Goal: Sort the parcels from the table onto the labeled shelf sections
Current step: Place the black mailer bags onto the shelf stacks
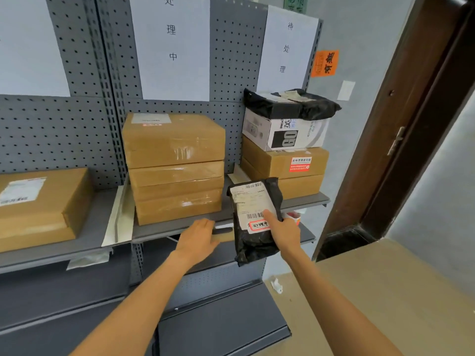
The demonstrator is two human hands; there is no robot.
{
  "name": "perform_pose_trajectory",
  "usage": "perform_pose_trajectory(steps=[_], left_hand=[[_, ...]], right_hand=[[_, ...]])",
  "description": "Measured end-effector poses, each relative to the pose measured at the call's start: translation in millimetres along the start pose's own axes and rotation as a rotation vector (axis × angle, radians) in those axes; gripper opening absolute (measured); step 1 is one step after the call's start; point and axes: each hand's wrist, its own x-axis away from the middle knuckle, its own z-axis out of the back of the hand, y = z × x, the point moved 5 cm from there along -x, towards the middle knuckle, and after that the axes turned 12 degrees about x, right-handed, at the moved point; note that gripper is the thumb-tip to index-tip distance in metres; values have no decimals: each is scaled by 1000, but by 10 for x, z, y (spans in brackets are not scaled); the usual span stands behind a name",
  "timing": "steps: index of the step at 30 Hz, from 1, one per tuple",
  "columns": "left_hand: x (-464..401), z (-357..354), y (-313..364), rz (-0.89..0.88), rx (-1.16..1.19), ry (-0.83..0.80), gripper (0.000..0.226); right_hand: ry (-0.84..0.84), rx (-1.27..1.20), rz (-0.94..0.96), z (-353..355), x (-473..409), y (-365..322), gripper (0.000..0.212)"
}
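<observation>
My right hand [284, 228] grips a black plastic mailer [253, 242] with a white shipping label and a red-framed sticker, thumb on the label. It hangs upright in front of the grey shelf [177, 227], between two stacks. My left hand [198, 236] is open, fingers straight, over the shelf's front edge just left of the mailer. A stack of three taped brown boxes [174, 165] stands under the middle paper label [171, 44]. To the right, brown boxes [285, 168], a white carton [285, 132] and a black bag [290, 102] are piled under the right paper label [286, 47].
A flat brown box [41, 204] lies on the left shelf section. Lower grey shelves [221, 327] jut out beneath my arms. A dark wooden door frame [401, 134] stands to the right, with tan floor [385, 291] below it. An orange sign [325, 63] is stuck to the wall.
</observation>
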Motion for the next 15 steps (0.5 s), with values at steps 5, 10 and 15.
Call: perform_pose_trajectory(steps=[5, 10, 15], left_hand=[[-487, -100, -140, -38, 102, 1, 62], [-619, -218, -446, -82, 165, 29, 57], [-630, -308, -552, -160, 131, 93, 55]], right_hand=[[18, 122, 49, -78, -577, -335, 62], [-31, 169, 74, -378, -914, -477, 59], [-4, 210, 99, -592, -1098, -561, 59]])
